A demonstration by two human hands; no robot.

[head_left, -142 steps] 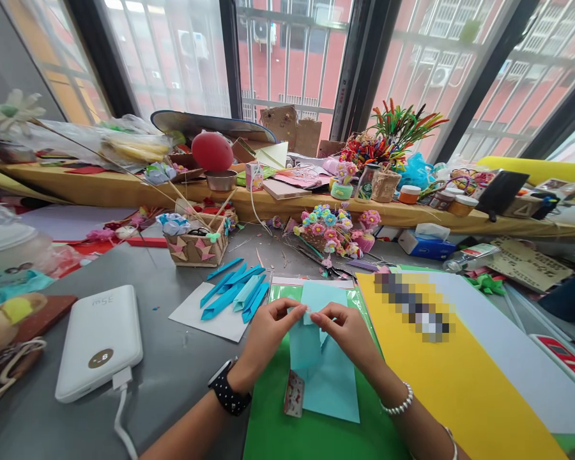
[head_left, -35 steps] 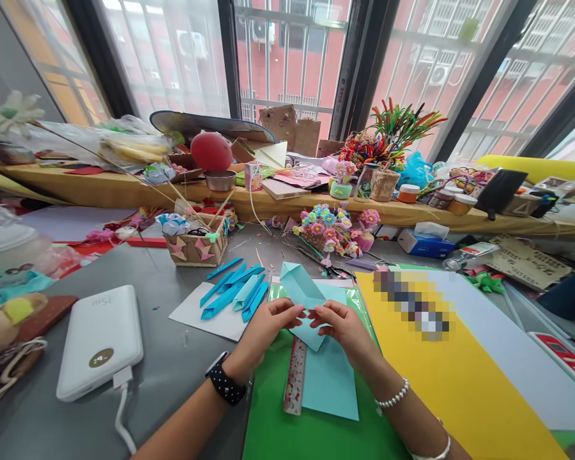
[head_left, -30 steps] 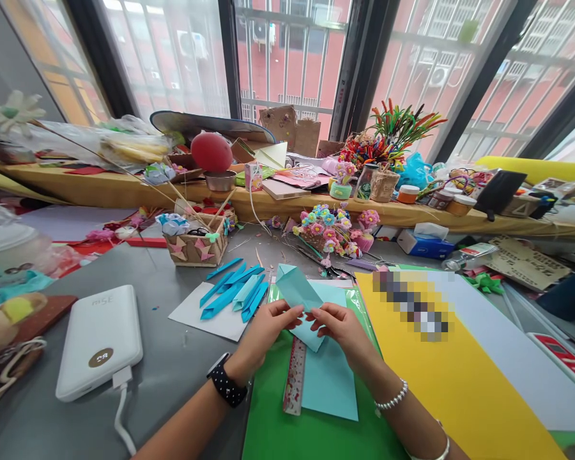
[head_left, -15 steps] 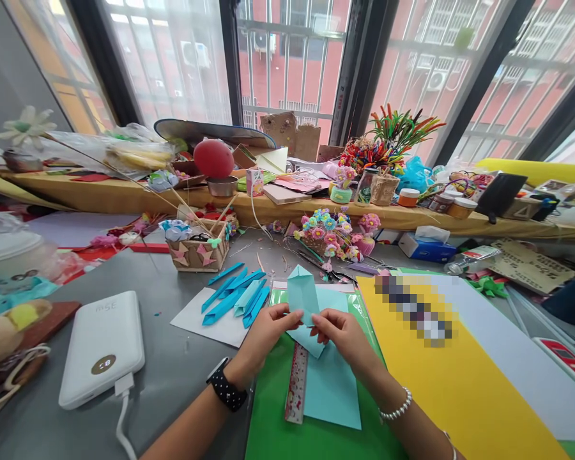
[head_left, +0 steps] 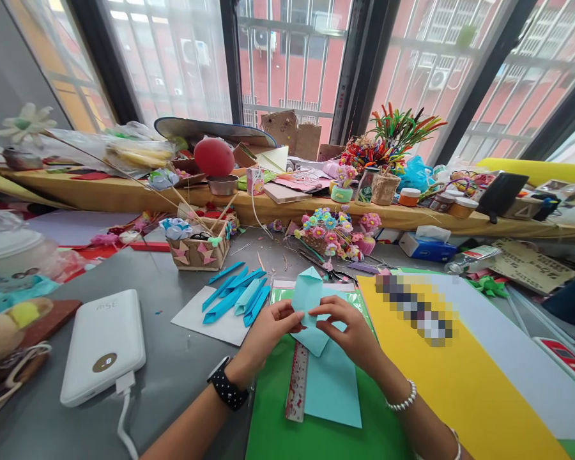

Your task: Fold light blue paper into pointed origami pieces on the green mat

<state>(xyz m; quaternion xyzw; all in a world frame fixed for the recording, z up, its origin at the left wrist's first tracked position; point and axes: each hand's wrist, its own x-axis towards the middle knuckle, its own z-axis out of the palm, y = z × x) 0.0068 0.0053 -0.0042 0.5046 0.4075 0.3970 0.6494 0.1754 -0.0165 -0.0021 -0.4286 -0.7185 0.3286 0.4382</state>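
Observation:
A folded light blue paper (head_left: 307, 292) with a pointed top is held up over the mat. My left hand (head_left: 278, 322) pinches its lower left side between thumb and fingers. At the lower right edge, my right hand (head_left: 342, 327) has its fingers bent against the same paper, index finger across it and thumb just below. Under the hands lie a flat light blue sheet (head_left: 338, 390) and a patterned ruler (head_left: 296, 383), both on a green mat (head_left: 273, 409). Left of them, several folded blue paper strips (head_left: 230, 291) rest on a white sheet (head_left: 191, 313).
A white power bank (head_left: 103, 338) with a cable lies at left. Yellow card (head_left: 441, 377) covers the right side. Behind stand a cardboard box (head_left: 199, 249) with sticks, crocheted flowers (head_left: 326, 230), pliers (head_left: 338, 276) and a tissue box (head_left: 426, 248). A cluttered shelf (head_left: 172, 198) runs along the window.
The folded paper has shifted slightly right and turned a little. My right hand's fingers have loosened and lifted, the index finger now reaching over the paper's edge.

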